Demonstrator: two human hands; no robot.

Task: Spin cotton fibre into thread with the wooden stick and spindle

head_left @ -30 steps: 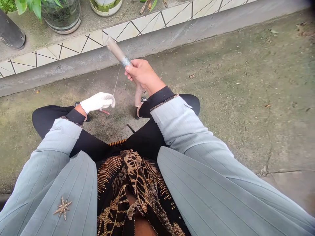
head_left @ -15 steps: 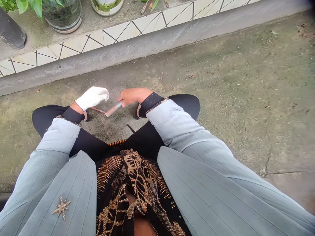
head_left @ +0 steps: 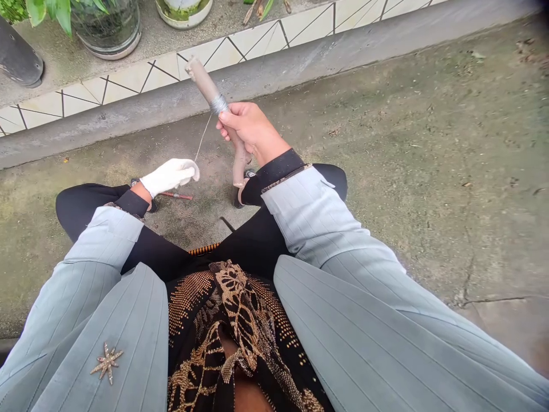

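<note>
My right hand [head_left: 245, 127] is bare and closed around the middle of a pale, crooked stick [head_left: 204, 83], which looks like a cut branch. Just above my fingers, thin grey wire [head_left: 219, 104] is wound round the stick in a tight band. From that band a single strand runs down, fairly straight, to my left hand [head_left: 171, 174]. A white glove covers the left hand, and its curled fingers pinch the strand. Below the glove a thin reddish rod with a greyish middle [head_left: 177, 195] lies on the concrete, partly hidden by the left wrist.
My bent knees flank the working space, with shoes under both wrists. Ahead runs a low tiled ledge [head_left: 257, 41] bearing a glass pot [head_left: 107, 31], a white dish [head_left: 183, 18] and a dark pipe [head_left: 19, 57]. Rough concrete floor [head_left: 407, 160] spreads to the right.
My right hand has risen forward and turned, swinging the stick's wire-wound end up toward the ledge. The left hand has moved slightly right and down, and the strand between the hands now shows.
</note>
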